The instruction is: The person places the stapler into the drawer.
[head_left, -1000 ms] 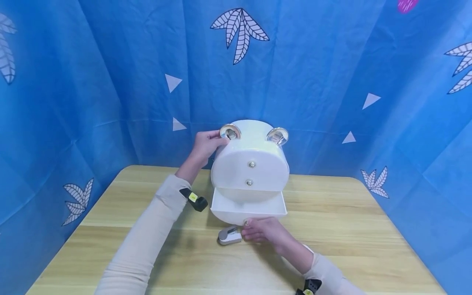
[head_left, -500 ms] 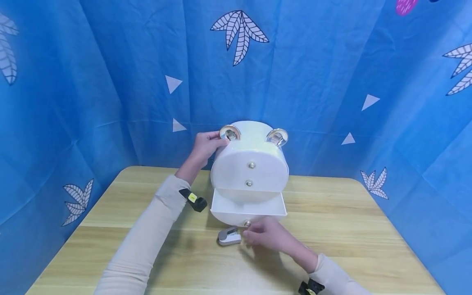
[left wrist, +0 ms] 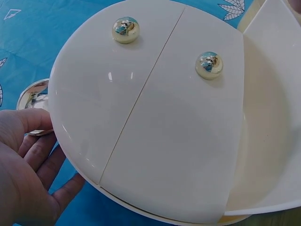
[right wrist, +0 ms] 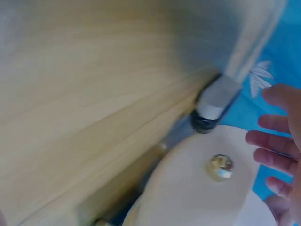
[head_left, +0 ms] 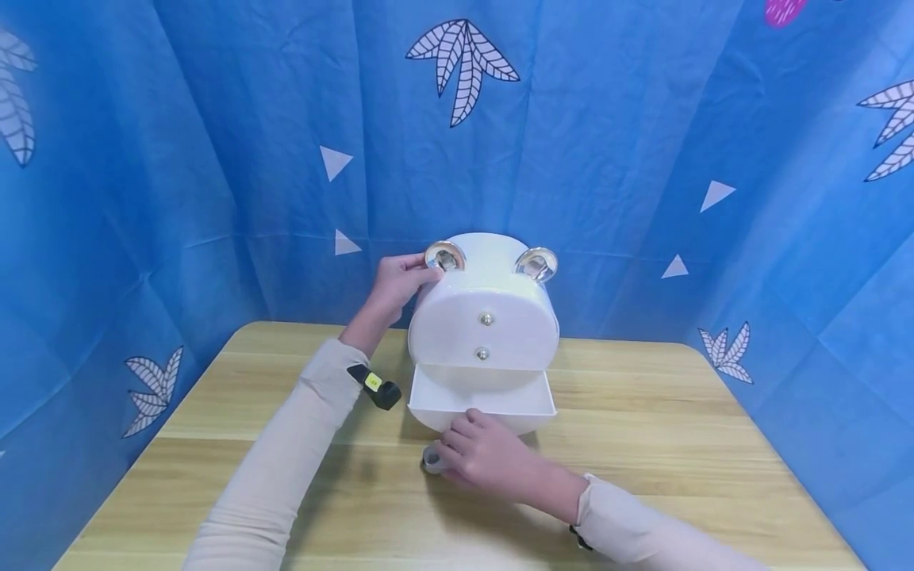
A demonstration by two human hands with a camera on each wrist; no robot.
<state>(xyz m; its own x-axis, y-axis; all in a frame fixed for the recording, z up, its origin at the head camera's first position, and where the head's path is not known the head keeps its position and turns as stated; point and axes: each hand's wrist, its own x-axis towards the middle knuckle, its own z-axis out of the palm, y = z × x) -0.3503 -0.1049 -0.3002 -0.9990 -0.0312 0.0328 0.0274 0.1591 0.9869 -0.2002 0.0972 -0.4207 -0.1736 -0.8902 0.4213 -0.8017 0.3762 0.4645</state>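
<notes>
A white rounded storage box with round metallic ears stands at the back of the table. Its lowest drawer is pulled out. At the left ear, my left hand pinches with thumb and fingers, other fingertips lying along the box's side in the left wrist view. My right hand is in front of the drawer, over a small grey-and-white stapler, covering most of it. In the right wrist view its fingers are spread, near the drawer's knob, with nothing seen between them.
The wooden table extends to both sides of the box. A blue patterned curtain hangs behind and around it. Two round knobs sit on the upper drawer fronts. A black strap with a small camera is on the left wrist.
My right hand has let go of the bottom drawer's knob and moved left over the stapler. The left hand stays at the ear, and the drawer remains out.
</notes>
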